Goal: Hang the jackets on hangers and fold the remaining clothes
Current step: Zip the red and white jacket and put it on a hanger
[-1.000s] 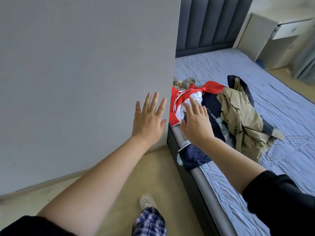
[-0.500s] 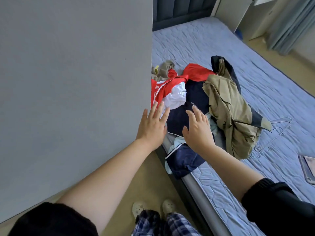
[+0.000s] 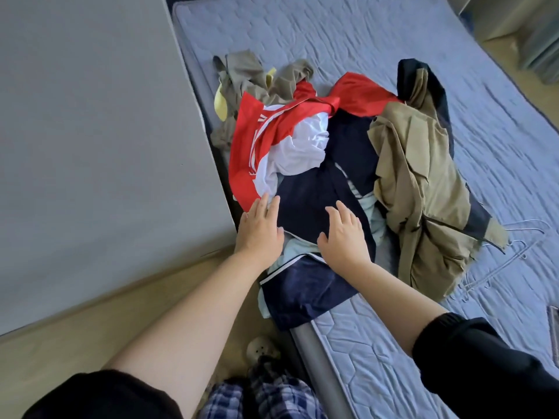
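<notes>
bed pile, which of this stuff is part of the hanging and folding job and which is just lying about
Part of the job:
red and white jacket
khaki jacket
navy garment
olive garment
wire hangers

Just lying about:
dark flat object at the bed's right edge, too cropped to identify
grey clog on the floor

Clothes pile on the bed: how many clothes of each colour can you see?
Red and white top: 1
Dark navy garment: 1
Tan jacket: 1
Olive garment: 1
Yellow piece: 1
Pale blue piece: 1
Total: 6 showing; the pile may hide more.
</notes>
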Motion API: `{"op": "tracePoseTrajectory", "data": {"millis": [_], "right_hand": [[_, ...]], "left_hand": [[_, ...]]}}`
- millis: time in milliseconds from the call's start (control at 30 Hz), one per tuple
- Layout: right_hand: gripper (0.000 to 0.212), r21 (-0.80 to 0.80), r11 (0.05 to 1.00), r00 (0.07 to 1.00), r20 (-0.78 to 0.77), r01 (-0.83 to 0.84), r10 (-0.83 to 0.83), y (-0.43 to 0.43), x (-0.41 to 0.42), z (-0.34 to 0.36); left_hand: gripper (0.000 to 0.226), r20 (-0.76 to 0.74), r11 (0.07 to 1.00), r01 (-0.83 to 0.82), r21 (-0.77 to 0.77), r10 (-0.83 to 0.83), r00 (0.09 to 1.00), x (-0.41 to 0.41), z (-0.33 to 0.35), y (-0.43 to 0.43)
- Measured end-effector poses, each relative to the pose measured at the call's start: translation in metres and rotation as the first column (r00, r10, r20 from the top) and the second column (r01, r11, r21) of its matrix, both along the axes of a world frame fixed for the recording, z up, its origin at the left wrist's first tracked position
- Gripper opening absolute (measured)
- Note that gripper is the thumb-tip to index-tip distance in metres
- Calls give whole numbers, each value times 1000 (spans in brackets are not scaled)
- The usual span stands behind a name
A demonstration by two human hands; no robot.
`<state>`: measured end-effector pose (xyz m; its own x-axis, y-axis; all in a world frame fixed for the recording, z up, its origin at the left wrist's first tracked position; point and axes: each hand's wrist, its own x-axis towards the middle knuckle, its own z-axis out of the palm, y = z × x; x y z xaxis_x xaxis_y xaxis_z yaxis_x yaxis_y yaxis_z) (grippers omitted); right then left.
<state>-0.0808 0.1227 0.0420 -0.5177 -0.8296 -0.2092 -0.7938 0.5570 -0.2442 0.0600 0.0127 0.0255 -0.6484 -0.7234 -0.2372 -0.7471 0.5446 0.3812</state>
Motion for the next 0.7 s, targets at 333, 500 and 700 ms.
{"op": "tracePoseTrajectory", "data": {"millis": [333,500,700], "right_hand": [[67,-25,987,985,-78,-158,156,-97,-34,-142],[90,86,888,827,-331,-452,454,-167,-25,-208],[38,111,855,711,-508,-506,486,-212,-27,-237]], "left_hand": [[61,-138,971,-219,96,231,963,-39,-124,-45],[66,-175,946,-302,120,319,931,-24,-183,-60],[69,-295,921,-353,164,388,873,-2,-220,-55]]}}
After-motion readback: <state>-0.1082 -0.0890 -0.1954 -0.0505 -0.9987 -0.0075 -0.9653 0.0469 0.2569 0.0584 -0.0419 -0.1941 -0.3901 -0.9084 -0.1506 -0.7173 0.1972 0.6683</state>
